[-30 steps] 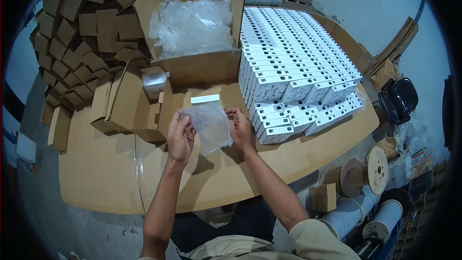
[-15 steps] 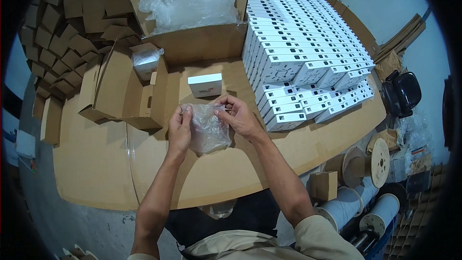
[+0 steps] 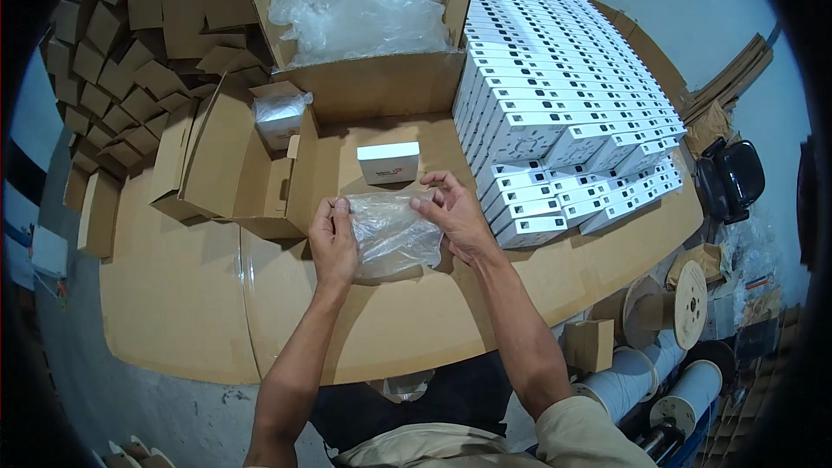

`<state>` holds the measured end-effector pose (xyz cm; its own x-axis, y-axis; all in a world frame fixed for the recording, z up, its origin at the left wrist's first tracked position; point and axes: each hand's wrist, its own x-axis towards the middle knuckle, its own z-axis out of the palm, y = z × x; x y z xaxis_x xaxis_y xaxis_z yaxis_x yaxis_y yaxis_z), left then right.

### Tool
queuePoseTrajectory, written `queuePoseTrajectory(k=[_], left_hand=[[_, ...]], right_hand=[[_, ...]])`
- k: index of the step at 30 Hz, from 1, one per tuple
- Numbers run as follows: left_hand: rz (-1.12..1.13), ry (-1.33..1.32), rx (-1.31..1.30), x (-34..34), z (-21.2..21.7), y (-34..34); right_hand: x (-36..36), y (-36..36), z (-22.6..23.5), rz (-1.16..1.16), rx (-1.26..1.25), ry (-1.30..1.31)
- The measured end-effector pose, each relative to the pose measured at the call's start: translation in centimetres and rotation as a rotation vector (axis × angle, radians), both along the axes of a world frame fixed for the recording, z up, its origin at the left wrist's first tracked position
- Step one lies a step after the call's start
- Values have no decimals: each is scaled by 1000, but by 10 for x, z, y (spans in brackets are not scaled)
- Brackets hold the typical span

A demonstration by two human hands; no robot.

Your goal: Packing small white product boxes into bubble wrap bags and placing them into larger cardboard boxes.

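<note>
A clear plastic bag (image 3: 392, 238) is stretched between my two hands above the cardboard-covered table. My left hand (image 3: 334, 241) pinches its upper left corner, thumb on top. At the upper right corner, my right hand (image 3: 453, 215) grips the bag between thumb and fingers. Just beyond the bag stands a small white box (image 3: 388, 163) with a small red and dark print on its front. To the left of it, an open cardboard carton (image 3: 299, 178) holds a white box wrapped in clear plastic (image 3: 282, 118) at its far end.
Many white boxes (image 3: 555, 113) are stacked in rows at the right. A large carton (image 3: 381, 87) with a heap of clear bags (image 3: 368, 0) stands behind. Folded brown cartons (image 3: 130, 61) pile up at far left. Wire spools (image 3: 685, 303) and a black chair (image 3: 732, 175) are beyond the table's right side.
The bag has been pulled wider and flatter between my hands, which have moved slightly apart. The whole view has shifted, so the scene sits a little farther right and lower.
</note>
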<state>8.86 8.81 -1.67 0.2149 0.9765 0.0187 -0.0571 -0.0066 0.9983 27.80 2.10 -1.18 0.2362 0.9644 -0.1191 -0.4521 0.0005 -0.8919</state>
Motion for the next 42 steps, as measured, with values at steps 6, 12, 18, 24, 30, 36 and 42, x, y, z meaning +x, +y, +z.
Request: queuePoseTrajectory(k=[6, 12, 18, 24, 30, 36, 42], left_hand=[[39, 41, 90, -4, -5, 5], [101, 43, 106, -2, -5, 3], [126, -3, 157, -2, -10, 3], [109, -50, 202, 2, 4, 2], [-332, -32, -18, -17, 15, 12], [-349, 176, 49, -10, 17, 7], [-382, 128, 41, -8, 21, 8]], right_hand=[[9, -6, 6, 304, -140, -23], [6, -10, 12, 284, -131, -128], [7, -16, 13, 460, -167, -248], [17, -14, 14, 369, -268, -211], [21, -15, 12, 398, -343, -129], [6, -15, 19, 433, -282, -321], [9, -17, 16, 564, -192, -497]])
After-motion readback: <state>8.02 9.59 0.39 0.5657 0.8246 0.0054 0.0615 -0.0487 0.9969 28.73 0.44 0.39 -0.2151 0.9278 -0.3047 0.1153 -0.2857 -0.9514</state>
